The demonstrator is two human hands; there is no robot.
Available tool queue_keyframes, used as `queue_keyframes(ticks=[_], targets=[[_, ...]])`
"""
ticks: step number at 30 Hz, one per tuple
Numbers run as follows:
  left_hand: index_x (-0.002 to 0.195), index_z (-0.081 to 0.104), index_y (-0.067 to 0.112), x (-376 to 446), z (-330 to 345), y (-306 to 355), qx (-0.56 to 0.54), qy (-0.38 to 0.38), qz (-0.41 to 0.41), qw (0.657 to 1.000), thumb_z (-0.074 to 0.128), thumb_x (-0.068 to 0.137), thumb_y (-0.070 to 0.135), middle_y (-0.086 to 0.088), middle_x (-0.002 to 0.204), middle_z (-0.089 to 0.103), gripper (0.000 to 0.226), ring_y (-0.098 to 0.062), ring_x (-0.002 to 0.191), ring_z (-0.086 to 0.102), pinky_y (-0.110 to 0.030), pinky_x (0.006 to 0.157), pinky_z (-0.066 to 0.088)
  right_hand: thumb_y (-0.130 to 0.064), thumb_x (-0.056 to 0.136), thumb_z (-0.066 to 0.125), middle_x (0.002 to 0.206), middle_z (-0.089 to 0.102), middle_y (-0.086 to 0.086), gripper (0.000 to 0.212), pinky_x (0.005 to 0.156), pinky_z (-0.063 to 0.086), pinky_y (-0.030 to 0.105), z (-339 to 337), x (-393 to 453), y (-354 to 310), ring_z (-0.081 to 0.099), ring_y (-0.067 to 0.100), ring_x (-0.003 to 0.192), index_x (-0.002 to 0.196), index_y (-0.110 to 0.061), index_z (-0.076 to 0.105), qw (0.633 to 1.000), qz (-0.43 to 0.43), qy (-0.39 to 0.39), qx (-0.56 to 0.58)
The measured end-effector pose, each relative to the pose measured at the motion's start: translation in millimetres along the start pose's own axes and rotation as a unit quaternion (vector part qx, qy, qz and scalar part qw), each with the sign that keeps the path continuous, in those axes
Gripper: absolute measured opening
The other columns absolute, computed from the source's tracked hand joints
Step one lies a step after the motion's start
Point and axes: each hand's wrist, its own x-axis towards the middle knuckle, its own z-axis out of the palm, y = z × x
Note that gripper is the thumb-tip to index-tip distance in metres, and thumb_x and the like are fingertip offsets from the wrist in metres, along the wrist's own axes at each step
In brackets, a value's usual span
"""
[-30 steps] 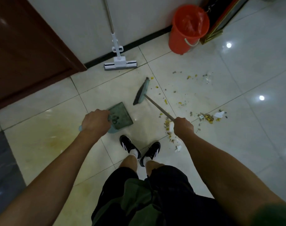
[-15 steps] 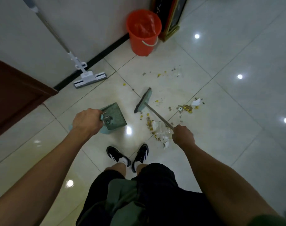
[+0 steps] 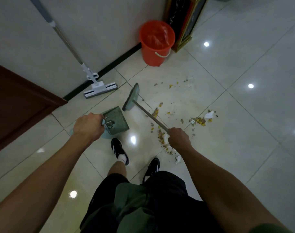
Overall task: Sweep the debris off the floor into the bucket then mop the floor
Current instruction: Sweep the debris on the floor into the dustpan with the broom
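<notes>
The left hand (image 3: 87, 126) is clenched around the handle of the green dustpan (image 3: 117, 121), which sits beside the person's feet, its open edge toward the broom. The right hand (image 3: 178, 137) grasps the thin handle of the broom (image 3: 131, 100); its fingers are wrapped around the stick and not seen from this side. The broom head is on the tiled floor (image 3: 244, 148), just beyond the dustpan. The debris (image 3: 199, 121), yellow bits and white paper scraps, lies scattered to the right of the broom stick and under the right hand. The orange bucket (image 3: 156, 42) stands by the wall, well apart from both hands. The mop (image 3: 99, 89) leans on the wall.
</notes>
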Motion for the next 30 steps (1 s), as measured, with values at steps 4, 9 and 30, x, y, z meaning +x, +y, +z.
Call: queue_keyframes(ticks=[4, 9, 30], targets=[[0.103, 0.071, 0.026, 25.6, -2.9, -50.0, -0.022, -0.022, -0.013, 0.999, 0.06, 0.086, 0.027, -0.009, 0.087, 0.069, 0.02, -0.031, 0.078, 0.066, -0.03, 0.06, 0.039, -0.015, 0.092, 0.052, 0.089, 0.062, 0.005, 0.02, 0.065, 0.047, 0.029, -2.5, 27.9, -70.7, 0.06, 0.024, 0.074, 0.108, -0.015, 0.064, 1.0, -0.018, -0.005, 0.02], [0.1, 0.07, 0.023, 58.9, 0.0, -105.7, -0.04, -0.048, -0.028, 0.998, 0.057, 0.088, 0.023, -0.009, 0.088, 0.067, 0.018, -0.032, 0.079, 0.066, -0.031, 0.061, 0.041, -0.011, 0.091, 0.052, 0.103, 0.066, 0.013, 0.022, 0.076, 0.056, 0.036, -5.1, 67.6, -167.9, 0.067, 0.031, 0.092, 0.111, -0.008, 0.062, 0.998, -0.027, -0.027, 0.053], [0.095, 0.069, 0.023, 99.6, -21.7, -73.3, -0.001, -0.071, 0.045, 0.996, 0.065, 0.084, 0.031, -0.008, 0.09, 0.066, 0.015, -0.031, 0.08, 0.065, -0.029, 0.062, 0.039, -0.011, 0.096, 0.041, 0.104, 0.065, 0.008, 0.027, 0.068, 0.046, 0.033, -16.4, 56.5, -65.3, 0.066, 0.027, 0.093, 0.116, -0.01, 0.06, 0.993, 0.1, -0.018, -0.054]])
